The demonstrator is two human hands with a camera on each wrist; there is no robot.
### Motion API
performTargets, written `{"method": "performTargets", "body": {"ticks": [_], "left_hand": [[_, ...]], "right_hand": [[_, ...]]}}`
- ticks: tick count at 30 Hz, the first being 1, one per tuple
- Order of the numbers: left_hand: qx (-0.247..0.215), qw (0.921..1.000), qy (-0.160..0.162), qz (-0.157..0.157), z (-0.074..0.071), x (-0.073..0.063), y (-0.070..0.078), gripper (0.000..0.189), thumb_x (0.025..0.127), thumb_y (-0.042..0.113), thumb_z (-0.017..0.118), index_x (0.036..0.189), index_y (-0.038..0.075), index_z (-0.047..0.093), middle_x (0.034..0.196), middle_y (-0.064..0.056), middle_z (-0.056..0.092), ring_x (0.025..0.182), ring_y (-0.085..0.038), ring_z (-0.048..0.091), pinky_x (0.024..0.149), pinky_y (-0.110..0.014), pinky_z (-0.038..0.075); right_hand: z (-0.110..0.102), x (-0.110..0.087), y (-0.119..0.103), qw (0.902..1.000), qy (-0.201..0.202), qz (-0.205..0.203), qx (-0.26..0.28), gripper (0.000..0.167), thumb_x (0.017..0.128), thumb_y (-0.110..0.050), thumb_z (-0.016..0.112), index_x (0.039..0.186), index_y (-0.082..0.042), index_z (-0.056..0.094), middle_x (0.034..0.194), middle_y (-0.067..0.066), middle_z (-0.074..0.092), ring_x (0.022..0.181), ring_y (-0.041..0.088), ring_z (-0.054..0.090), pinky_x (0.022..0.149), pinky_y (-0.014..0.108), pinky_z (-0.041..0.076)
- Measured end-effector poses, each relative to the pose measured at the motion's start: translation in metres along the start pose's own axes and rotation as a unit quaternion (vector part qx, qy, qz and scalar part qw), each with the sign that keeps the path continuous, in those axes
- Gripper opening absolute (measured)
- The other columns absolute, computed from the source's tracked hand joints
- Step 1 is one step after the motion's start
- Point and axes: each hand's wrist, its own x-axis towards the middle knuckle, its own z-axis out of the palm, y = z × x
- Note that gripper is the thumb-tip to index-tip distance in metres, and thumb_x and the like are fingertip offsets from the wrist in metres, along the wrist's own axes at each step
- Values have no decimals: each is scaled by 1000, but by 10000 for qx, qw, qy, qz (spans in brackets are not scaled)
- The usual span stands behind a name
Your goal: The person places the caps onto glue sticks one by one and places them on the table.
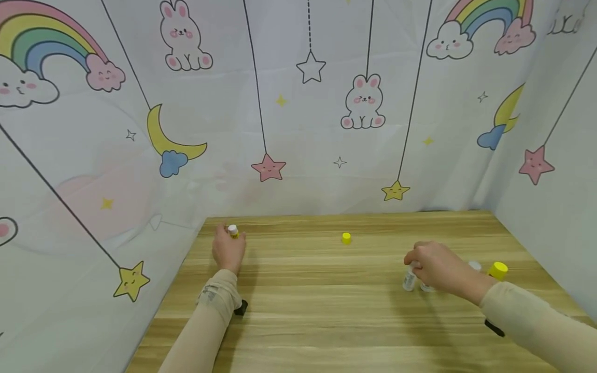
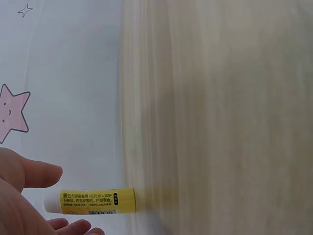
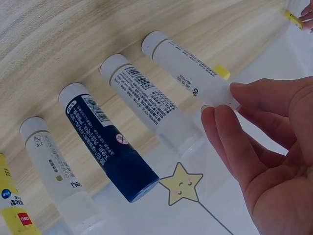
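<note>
My left hand (image 1: 228,251) is at the far left of the table around an upright yellow glue stick (image 2: 98,201) with a white top. In the left wrist view the thumb stands apart from the stick and the other fingers lie behind it. At the right, my right hand (image 1: 436,264) pinches the top of a white glue stick (image 3: 188,68) between thumb and fingers. Beside that stick, in a row, stand another white glue stick (image 3: 146,98), a dark blue one (image 3: 107,142), a third white one (image 3: 54,171) and a yellow one (image 3: 14,200).
A small yellow cap (image 1: 346,238) sits alone toward the back of the wooden table (image 1: 317,311). White curtains (image 1: 317,119) printed with rabbits, stars and rainbows hang behind the table and along its sides. Small black pieces (image 1: 241,307) show under both wrists.
</note>
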Motion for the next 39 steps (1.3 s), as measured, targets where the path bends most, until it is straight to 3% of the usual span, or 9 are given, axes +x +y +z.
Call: {"method": "performTargets", "body": {"ticks": [6,14,28,39], "left_hand": [[-49,9998,76,-183,0,3,-11,46,90,18,76,127,-5,59,123,-25,63,114,-44,58,97,-57,43],[0,9999,133,-38,-3,3,-22,33,90,14,76,117,-3,67,114,-24,68,105,-43,63,91,-57,46],[2,9999,118,59,-7,3,-16,27,89,14,77,111,-1,71,105,-21,72,98,-40,66,86,-56,48],[26,9997,-44,227,-9,-3,-6,27,90,17,75,113,2,71,102,-18,72,92,-38,66,82,-53,49]], "right_hand": [[0,0,-1,9999,36,-88,-94,21,81,4,77,98,-8,78,87,0,65,74,13,63,62,26,54],[1,0,-5,9999,43,-124,-72,21,79,1,80,98,-8,77,87,-1,65,72,9,61,61,26,54],[-6,18,-19,9989,226,102,-404,16,86,-9,79,101,-9,76,86,-1,60,63,6,51,57,28,48],[1,43,-38,9986,259,-70,-461,12,87,-10,78,99,-11,76,87,1,62,65,8,53,57,28,48]]}}
